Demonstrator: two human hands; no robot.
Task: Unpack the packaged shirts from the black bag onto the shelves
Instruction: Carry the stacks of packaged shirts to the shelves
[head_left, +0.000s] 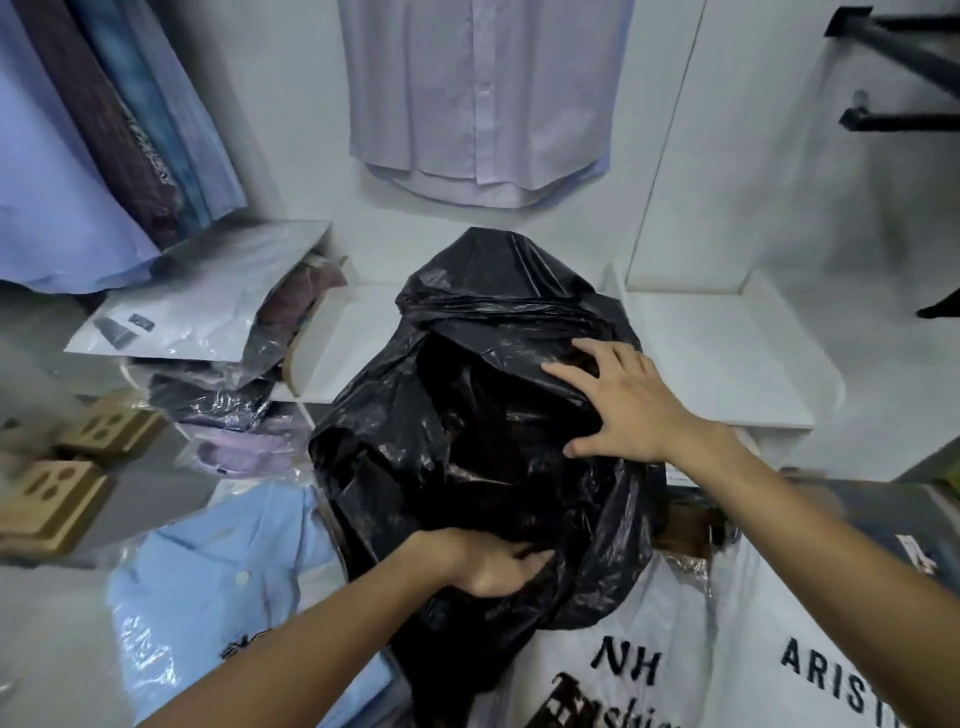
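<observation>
Sitting in the middle of the scene, between the near packaged stock and the white shelf (727, 358) on the far side, the black bag (483, 415) is bulging and crumpled: thin, slick film, likely sagging under its load, so gathering the rim should be giving the surest hold. The right hand (628, 410) is pressing its far-right side, fingers spread. The left hand (488, 566) is gripping the near rim, fingers curled into the film.
</observation>
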